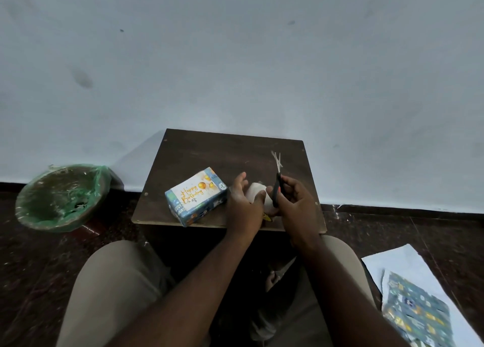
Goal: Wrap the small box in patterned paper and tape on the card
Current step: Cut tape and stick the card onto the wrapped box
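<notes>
One pale wall fills the whole upper half of the view, with some dark marks on it. Below it is a dark floor, where the person sits with both knees in beige trousers to the left and right.

Against the wall stands a low brown wooden worktop, just in front of the knees. To the left of it, on the floor, there is a round bin with a green plastic liner. On the floor at the right lies a white sheet, and on top of it lies a piece of blue patterned paper.

The small box lies on the near left part of the worktop, wrapped in the same blue patterned paper. A card with golden "Happy Birthday" letters and balloons lies flat on its top side.

Just right of the box is the left hand. Its grip is around a pale roll, with the thumb over the roll; I cannot say surely if it is tape. The right hand is just beside it. Its grip is closed on the black handles of the scissors, which point up and away from the person with the blades apart.
</notes>
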`<state>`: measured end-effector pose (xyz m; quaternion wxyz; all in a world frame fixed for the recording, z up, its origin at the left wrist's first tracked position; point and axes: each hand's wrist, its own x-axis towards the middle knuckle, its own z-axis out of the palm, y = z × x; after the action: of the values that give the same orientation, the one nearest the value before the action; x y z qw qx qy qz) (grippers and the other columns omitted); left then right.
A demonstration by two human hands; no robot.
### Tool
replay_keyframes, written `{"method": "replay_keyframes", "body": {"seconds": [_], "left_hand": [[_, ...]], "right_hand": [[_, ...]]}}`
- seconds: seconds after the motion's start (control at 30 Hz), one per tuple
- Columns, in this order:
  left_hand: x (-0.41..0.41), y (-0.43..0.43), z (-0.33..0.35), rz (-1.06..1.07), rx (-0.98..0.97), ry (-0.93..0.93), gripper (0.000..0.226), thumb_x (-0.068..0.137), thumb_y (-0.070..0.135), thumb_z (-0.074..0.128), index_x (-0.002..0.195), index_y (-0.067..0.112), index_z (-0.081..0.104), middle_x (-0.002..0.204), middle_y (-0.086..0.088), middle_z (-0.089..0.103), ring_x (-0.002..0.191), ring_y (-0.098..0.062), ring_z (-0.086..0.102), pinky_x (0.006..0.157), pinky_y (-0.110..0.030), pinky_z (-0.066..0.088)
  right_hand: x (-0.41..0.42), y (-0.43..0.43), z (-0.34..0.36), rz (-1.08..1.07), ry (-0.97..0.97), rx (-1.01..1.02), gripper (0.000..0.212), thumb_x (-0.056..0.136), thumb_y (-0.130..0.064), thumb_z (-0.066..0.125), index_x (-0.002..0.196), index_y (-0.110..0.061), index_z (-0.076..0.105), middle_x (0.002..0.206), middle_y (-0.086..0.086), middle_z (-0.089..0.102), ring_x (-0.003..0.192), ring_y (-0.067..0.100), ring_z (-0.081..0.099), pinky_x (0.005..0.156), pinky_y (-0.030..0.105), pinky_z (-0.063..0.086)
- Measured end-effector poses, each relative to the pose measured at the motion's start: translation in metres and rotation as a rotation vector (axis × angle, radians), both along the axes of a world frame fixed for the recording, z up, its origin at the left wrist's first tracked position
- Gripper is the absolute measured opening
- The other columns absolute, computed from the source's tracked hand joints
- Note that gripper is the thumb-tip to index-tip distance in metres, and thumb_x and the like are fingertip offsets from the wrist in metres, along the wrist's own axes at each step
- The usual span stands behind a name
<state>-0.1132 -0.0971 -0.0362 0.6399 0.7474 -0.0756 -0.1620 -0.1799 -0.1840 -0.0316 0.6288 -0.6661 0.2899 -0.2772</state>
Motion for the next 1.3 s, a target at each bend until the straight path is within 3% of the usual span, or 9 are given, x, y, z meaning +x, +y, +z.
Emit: {"method": "replay_keyframes", "body": {"seconds": [0.17,0.27,0.43,0.6,0.87,1.0,1.13,1.23,1.3], "left_hand": [[-0.001,0.016,-0.003,-0.124,-0.147,0.382,0.066,0.070,0.032,0.090,0.128,0.022,0.059,0.118,-0.002,0.067,0.106,-0.016,0.067,0.091,-0.037,0.058],[0.003,0.023,-0.006,-0.236,-0.245,0.536,0.070,0.070,0.010,0.088,0.132,0.014,0.056,0.119,-0.009,0.066,0.109,-0.024,0.067,0.095,-0.045,0.056],[0.014,0.029,-0.001,-0.311,-0.417,0.733,0.062,0.075,-0.016,0.071,0.131,0.006,0.054,0.126,-0.021,0.060,0.111,-0.033,0.066,0.085,-0.045,0.060],[0.021,0.037,-0.006,-0.343,-0.470,0.788,0.054,0.081,-0.016,0.063,0.131,0.004,0.057,0.124,-0.023,0.065,0.113,-0.032,0.065,0.088,-0.038,0.059],[0.008,0.028,-0.012,-0.213,-0.554,0.773,0.037,0.093,-0.008,0.054,0.123,0.012,0.064,0.110,-0.009,0.072,0.104,-0.019,0.065,0.100,-0.033,0.051],[0.003,0.015,-0.012,-0.117,-0.675,0.801,0.035,0.098,-0.005,0.047,0.125,0.010,0.063,0.117,-0.013,0.070,0.107,-0.024,0.065,0.093,-0.033,0.055],[0.003,0.005,-0.011,-0.032,-0.710,0.807,0.034,0.103,0.002,0.038,0.127,0.010,0.061,0.116,-0.014,0.068,0.102,-0.027,0.065,0.090,-0.039,0.054],[0.006,0.010,-0.012,-0.013,-0.593,0.765,0.030,0.105,0.012,0.042,0.127,0.009,0.061,0.116,-0.018,0.068,0.098,-0.029,0.067,0.075,-0.038,0.057],[0.010,0.018,-0.011,-0.029,-0.398,0.635,0.025,0.103,0.016,0.050,0.122,0.011,0.065,0.112,-0.014,0.070,0.098,-0.026,0.070,0.070,-0.035,0.059]], "right_hand": [[-0.015,-0.007,-0.012,0.012,0.061,0.012,0.024,0.093,-0.010,0.067,0.116,-0.017,0.064,0.095,0.003,0.075,0.082,0.021,0.071,0.067,0.040,0.060],[-0.025,-0.006,-0.013,0.050,0.058,0.074,0.021,0.095,-0.009,0.064,0.116,-0.008,0.062,0.085,-0.001,0.074,0.069,0.011,0.068,0.048,0.026,0.052],[-0.028,-0.006,-0.018,0.096,0.077,0.071,0.027,0.094,-0.009,0.067,0.120,-0.010,0.061,0.102,0.008,0.073,0.079,0.013,0.069,0.050,0.027,0.052],[-0.029,-0.006,-0.016,0.083,0.052,0.129,0.024,0.092,-0.011,0.069,0.115,-0.010,0.063,0.094,0.002,0.073,0.078,0.015,0.069,0.049,0.027,0.053],[-0.027,-0.007,-0.016,0.065,0.028,0.215,0.021,0.091,-0.014,0.069,0.111,-0.010,0.064,0.095,0.005,0.073,0.078,0.019,0.067,0.052,0.031,0.054],[-0.020,-0.008,-0.012,0.022,0.034,0.077,0.027,0.091,-0.012,0.070,0.117,-0.011,0.062,0.099,0.006,0.072,0.078,0.014,0.068,0.053,0.028,0.054],[-0.013,-0.009,-0.011,-0.035,0.089,-0.188,0.030,0.087,-0.012,0.075,0.114,-0.019,0.063,0.097,-0.007,0.070,0.086,0.001,0.067,0.070,0.014,0.053],[-0.010,-0.009,-0.016,-0.018,0.154,-0.258,0.033,0.085,-0.017,0.077,0.115,-0.022,0.064,0.095,-0.008,0.070,0.085,-0.002,0.066,0.072,0.014,0.052],[-0.010,-0.009,-0.020,0.007,0.194,-0.306,0.034,0.085,-0.019,0.078,0.116,-0.022,0.064,0.097,-0.009,0.070,0.086,-0.006,0.064,0.071,0.011,0.050]]}}
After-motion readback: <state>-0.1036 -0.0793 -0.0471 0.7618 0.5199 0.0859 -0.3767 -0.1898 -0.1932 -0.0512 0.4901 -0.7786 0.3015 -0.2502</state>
